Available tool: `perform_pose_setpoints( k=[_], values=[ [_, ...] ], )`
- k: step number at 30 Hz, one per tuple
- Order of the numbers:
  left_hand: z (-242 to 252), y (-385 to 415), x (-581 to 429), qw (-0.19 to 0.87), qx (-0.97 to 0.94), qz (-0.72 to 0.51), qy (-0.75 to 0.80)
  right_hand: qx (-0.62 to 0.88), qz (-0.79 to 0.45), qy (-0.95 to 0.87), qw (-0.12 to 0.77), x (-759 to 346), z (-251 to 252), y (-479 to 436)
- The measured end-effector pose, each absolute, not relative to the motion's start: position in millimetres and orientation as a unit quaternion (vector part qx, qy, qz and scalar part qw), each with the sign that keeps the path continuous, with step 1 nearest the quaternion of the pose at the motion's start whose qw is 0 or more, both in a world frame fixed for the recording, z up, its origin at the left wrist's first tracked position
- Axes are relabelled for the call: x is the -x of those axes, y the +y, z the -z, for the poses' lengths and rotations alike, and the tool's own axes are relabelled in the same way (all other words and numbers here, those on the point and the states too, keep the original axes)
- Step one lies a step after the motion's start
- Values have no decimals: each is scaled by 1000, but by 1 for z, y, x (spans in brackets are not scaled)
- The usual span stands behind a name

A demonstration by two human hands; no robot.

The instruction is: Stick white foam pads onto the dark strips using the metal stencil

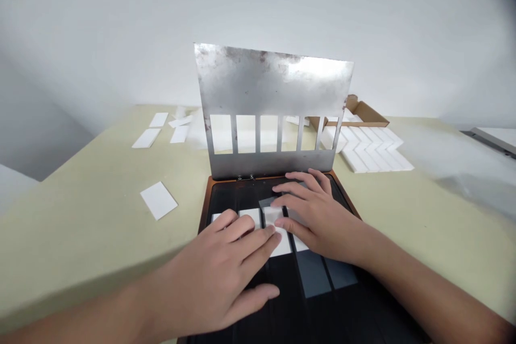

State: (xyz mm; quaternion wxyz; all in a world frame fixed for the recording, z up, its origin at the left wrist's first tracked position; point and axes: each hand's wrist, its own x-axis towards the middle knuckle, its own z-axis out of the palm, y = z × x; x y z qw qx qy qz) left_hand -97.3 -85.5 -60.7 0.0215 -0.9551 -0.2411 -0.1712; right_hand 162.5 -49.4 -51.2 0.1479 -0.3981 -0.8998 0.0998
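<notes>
Tabletop edges: the pale table (97, 193) ends at a slanting left edge and meets the wall at the far side; tabletop spans left and right of the tray.
Tray: black, brown-rimmed tray (346, 320), running to the near edge of view.
Metal plate: upright windowed plate (274, 83) at the tray's far edge, walling off the far side beyond the hands.
Left surroundings: a loose card (158, 200) lies well apart from the tray; more cards (145, 138) lie far left.
Right surroundings: stacked white pieces (373, 148) sit far right, just before a cardboard box (373, 114).
White card: card (281, 247) in the tray, between the hands, under the left fingertips.
Left hand: left hand (226, 263), outer fingers bent, thumb apart.
Right hand: right hand (318, 215), fingers spread, thumb and forefinger parted at the card's far end.
Grey strips: strips (314, 275) lie near the right wrist.
</notes>
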Motion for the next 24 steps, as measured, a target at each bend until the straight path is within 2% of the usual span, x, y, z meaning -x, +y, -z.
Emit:
perform_pose_setpoints(
  k=[5,14,24],
  values=[
    [61,-86,98,12,955,170,-243,380,-122,-898,188,-162,53,-48],
    [55,-83,98,2,951,179,-252,335,-74,-912,225,-162,58,-46],
    [55,-82,100,-10,945,187,-267,302,-11,-929,212,-165,58,-48]
  ],
)
